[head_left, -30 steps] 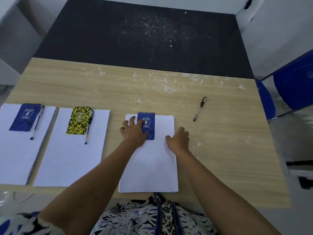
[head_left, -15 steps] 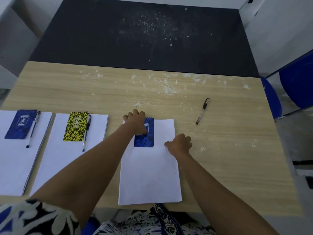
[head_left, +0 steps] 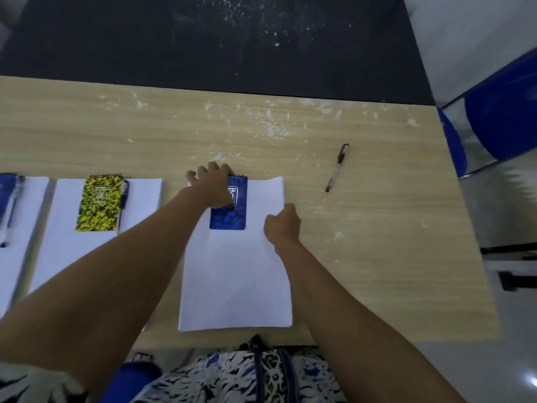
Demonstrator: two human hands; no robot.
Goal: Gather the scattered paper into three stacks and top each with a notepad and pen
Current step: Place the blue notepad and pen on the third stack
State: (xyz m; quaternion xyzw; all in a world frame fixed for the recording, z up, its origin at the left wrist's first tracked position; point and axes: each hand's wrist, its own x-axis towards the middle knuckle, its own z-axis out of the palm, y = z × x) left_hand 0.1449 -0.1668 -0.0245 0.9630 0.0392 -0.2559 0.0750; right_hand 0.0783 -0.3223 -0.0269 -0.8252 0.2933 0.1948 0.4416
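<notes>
Three white paper stacks lie along the wooden table [head_left: 377, 257]. The left stack [head_left: 26, 205] carries a blue notepad [head_left: 5, 193] and a pen [head_left: 11, 216]. The middle stack [head_left: 87, 251] carries a yellow-black notepad [head_left: 100, 203] with a pen [head_left: 123, 196] beside it. On the right stack [head_left: 235, 280] lies a blue notepad [head_left: 229, 218]; my left hand [head_left: 213, 186] rests on its top end, fingers over the far edge. My right hand [head_left: 283, 225], fingers curled, presses the stack's right edge. A loose black pen [head_left: 337, 167] lies on the table to the right.
White flecks dot the table's far side [head_left: 270, 123]. Beyond the table is a dark floor mat [head_left: 203, 39]. A blue chair [head_left: 499, 120] stands past the right edge. My patterned clothing [head_left: 247, 376] is at the near edge.
My left hand has slid the blue notepad up toward the stack's top edge and now covers its upper end. My right hand stays at the stack's right edge.
</notes>
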